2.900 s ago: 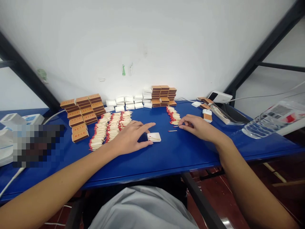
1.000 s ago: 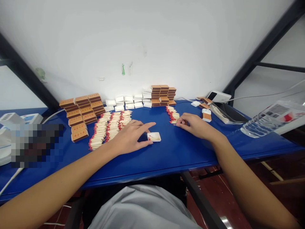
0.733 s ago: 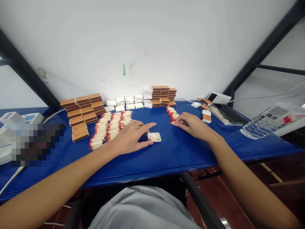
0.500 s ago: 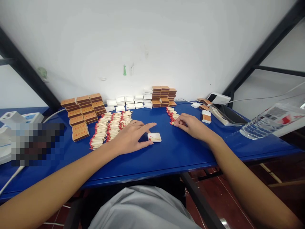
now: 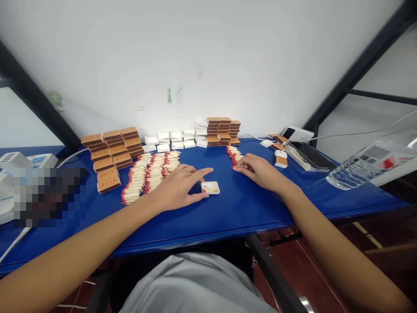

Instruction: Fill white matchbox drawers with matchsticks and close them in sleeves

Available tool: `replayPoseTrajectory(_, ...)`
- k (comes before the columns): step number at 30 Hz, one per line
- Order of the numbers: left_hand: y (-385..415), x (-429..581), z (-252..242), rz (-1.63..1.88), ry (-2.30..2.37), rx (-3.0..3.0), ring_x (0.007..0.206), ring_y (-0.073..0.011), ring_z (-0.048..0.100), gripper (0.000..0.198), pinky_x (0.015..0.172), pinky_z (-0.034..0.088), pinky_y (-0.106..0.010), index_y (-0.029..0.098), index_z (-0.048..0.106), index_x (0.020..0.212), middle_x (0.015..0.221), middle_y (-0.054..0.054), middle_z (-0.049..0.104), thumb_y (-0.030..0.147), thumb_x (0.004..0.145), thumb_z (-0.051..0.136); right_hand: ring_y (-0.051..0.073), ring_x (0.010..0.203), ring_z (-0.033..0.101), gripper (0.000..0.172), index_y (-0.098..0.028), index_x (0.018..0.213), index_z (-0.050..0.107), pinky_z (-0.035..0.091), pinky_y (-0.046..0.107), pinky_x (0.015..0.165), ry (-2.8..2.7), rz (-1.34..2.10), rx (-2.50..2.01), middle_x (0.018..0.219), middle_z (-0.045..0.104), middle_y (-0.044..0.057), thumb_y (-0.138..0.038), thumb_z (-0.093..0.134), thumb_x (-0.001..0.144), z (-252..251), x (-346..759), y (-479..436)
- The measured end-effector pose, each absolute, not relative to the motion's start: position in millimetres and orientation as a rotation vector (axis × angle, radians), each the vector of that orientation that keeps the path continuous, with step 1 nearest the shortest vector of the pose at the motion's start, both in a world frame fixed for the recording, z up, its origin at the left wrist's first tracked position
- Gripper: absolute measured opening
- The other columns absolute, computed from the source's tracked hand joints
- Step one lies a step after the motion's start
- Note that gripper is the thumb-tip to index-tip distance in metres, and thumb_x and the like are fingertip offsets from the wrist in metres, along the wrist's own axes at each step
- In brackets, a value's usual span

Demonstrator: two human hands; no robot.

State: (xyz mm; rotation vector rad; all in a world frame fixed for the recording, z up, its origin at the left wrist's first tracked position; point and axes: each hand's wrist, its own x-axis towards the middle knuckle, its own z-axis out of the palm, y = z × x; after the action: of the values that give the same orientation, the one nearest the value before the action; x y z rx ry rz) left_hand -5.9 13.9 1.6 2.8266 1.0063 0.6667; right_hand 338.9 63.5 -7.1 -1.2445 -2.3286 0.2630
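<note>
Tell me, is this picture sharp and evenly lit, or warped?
Head view: bright, even light with soft shadows under the hands; the table edge bows from wide-lens distortion; a pixelated patch hides something at left; the bottle glints slightly.

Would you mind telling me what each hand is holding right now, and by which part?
The left hand steadies the open white tray by its left edge. The right hand rests its fingertips on the small match pile; any grip is hidden.
</note>
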Motion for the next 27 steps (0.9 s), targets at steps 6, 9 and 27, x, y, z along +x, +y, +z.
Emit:
replayPoseTrajectory(6, 14.0, -6.2, 1.3, 0.681, 0.977, 2.842, 0.114, -0.0285, 0.065, 0.063, 0.105, 0.053, -0.046, 0.028, 0.048, 0.160, 0.118, -0.008, 0.075, 0.050, 0.104, 0.067, 0.023, 0.077, 0.059, 0.039, -0.023, 0.096, 0.069, 0.048, 0.037, 0.074, -2.323, 0.259, -1.249, 0.093, 0.062, 0.008, -0.057, 0.052, 0.106, -11.3, 341.5, 67.1)
replayPoseTrajectory(9, 13.7, -5.8, 1.2, 0.664, 0.997, 2.846, 0.115, -0.0289, 0.064, 0.064, 0.105, 0.053, -0.046, 0.027, 0.048, 0.160, 0.117, -0.009, 0.075, 0.052, 0.104, 0.067, 0.023, 0.076, 0.058, 0.038, -0.023, 0.091, 0.065, 0.046, 0.037, 0.074, -2.329, 0.262, -1.275, 0.093, 0.061, 0.008, -0.056, 0.052, 0.106, -9.1, 339.6, 64.7)
replayPoseTrajectory(27, 14.2, -4.6, -0.5, 0.739, 0.981, 2.881, 0.112, -0.0281, 0.066, 0.064, 0.104, 0.052, -0.046, 0.023, 0.049, 0.159, 0.117, -0.009, 0.076, 0.049, 0.104, 0.069, 0.021, 0.081, 0.063, 0.014, -0.024, 0.101, 0.064, 0.046, 0.035, 0.070, -2.435, 0.190, -1.108, 0.101, 0.066, 0.007, -0.026, 0.053, 0.109, 14.7, 246.8, -7.4)
